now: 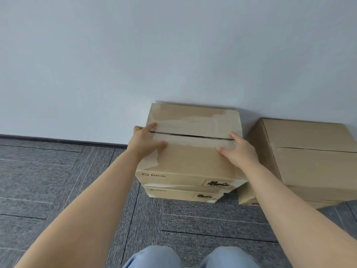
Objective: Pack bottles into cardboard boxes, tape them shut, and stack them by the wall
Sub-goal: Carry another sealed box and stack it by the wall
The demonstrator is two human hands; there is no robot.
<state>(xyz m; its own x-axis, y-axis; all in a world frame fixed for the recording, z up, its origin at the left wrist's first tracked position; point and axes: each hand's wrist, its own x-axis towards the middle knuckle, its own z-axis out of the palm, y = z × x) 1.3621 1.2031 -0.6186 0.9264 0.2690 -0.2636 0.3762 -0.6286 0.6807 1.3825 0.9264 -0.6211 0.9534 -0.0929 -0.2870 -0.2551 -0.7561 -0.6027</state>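
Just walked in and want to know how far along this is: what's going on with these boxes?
A person has both hands on the top box of a two-high stack against the wall. The left hand lies at its left edge and the right hand near its right edge, fingers straight. The flaps are closed, with clear tape along the seam. It sits on a lower box. A third box stands to the right, also by the wall.

Plain pale grey-white wall (135, 55) filling the upper half, soft even light across it, narrow dark skirting strip (58, 139) along its foot, grey carpet tiles (48, 180) covering the floor, thin dark seams between them, faint pale streaks in the weave
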